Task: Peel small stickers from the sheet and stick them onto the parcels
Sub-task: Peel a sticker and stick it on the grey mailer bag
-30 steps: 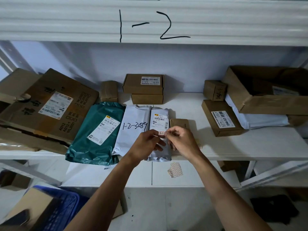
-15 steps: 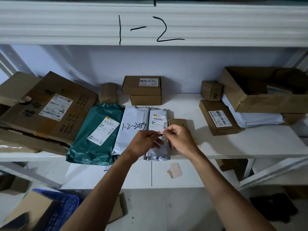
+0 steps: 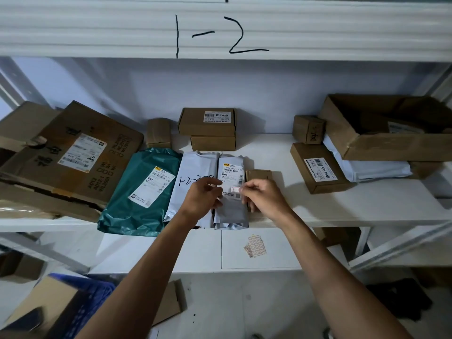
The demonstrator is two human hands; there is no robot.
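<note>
One sticker [image 3: 235, 189], edge-pinched by the right hand [image 3: 265, 199] over the grey parcel [image 3: 231, 214], could, we judge, curl and crease; left hand [image 3: 203, 196] loosely spread.

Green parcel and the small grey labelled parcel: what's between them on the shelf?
In the head view, a white mailer marked "1-2-" lies between the green parcel and the grey parcel; the left hand partly hides it.
</note>
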